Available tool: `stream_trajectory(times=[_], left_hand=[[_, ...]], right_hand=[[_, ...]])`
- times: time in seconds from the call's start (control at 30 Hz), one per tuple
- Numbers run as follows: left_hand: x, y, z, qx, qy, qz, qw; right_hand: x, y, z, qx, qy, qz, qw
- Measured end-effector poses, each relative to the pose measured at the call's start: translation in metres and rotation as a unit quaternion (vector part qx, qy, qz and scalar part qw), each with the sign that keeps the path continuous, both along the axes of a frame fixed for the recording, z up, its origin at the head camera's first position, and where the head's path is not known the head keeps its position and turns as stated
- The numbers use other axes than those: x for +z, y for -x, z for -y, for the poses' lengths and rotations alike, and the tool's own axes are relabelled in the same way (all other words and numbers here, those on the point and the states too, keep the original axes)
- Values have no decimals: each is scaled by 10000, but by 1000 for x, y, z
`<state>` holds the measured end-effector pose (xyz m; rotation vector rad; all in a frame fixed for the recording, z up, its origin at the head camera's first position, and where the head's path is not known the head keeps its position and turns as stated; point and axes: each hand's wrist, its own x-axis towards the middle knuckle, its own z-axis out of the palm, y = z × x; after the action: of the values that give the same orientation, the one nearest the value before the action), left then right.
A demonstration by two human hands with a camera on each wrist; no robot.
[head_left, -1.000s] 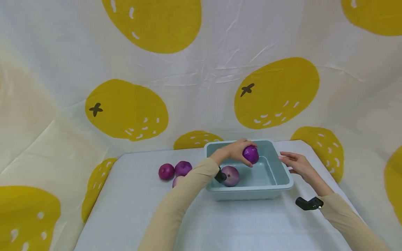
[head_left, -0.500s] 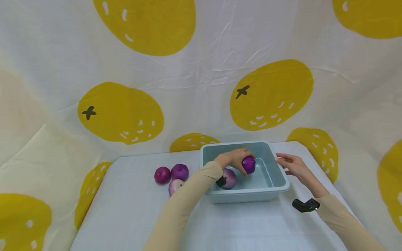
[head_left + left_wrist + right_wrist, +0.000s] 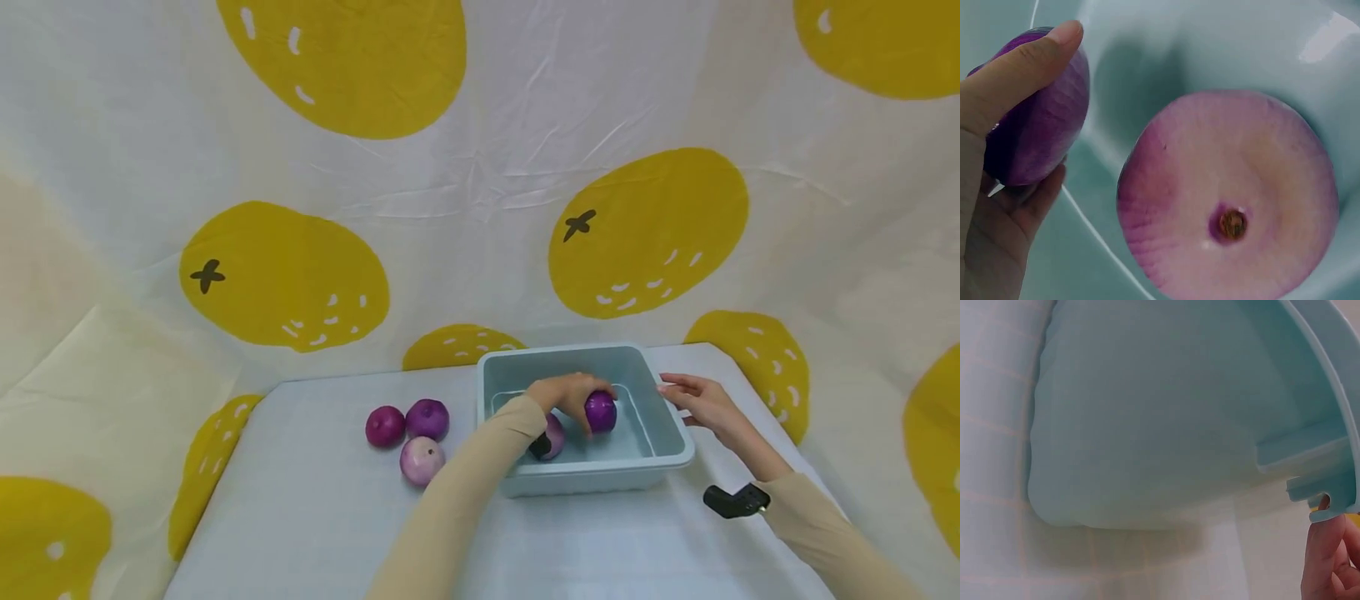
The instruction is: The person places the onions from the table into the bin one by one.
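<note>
Inside the pale blue-green plastic bin (image 3: 600,481), my left hand (image 3: 568,393) grips a shiny purple onion (image 3: 601,412), low over the floor. In the left wrist view the thumb lies across this onion, with fingers curled beneath. Beside it in the bin sits a paler pink-purple onion (image 3: 1229,156), its brown root end facing the camera; the wrist partly covers it in the head view. My right hand (image 3: 708,407) is at the bin's right side, pinching the rim at its handle (image 3: 1316,487), with a bit of finger showing through the handle's notch.
Left of the bin, a dark red onion (image 3: 386,427), a purple onion (image 3: 427,419) and a pale onion (image 3: 422,462) sit close together on the white table (image 3: 322,517). A white curtain (image 3: 480,250) with yellow fruit prints hangs behind.
My left hand has lowered the purple onion from rim height toward the bin floor. The right hand has stayed at the rim. The head view has shifted slightly.
</note>
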<state>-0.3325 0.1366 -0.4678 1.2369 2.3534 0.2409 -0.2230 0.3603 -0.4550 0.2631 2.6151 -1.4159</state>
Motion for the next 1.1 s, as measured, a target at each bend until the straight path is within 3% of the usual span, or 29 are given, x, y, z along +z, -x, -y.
stream_trajectory(times=[0.13, 0.37, 0.7, 0.9, 1.1], left_hand=[[-5, 0, 6, -10, 86, -14, 10000], [-10, -2, 21, 269, 394, -25, 9989], [-9, -11, 26, 591, 692, 339, 9953], [-6, -11, 24, 536, 800, 330, 9948], [6, -9, 19, 339, 824, 167, 9959]], right_hand=[[-4, 0, 3, -8, -16, 1, 10000], [-3, -2, 9, 41, 18, -12, 10000], [-2, -1, 6, 82, 14, -104, 9999], [-1, -3, 5, 87, -3, -77, 9999], [0, -2, 1, 85, -43, -111, 9999]])
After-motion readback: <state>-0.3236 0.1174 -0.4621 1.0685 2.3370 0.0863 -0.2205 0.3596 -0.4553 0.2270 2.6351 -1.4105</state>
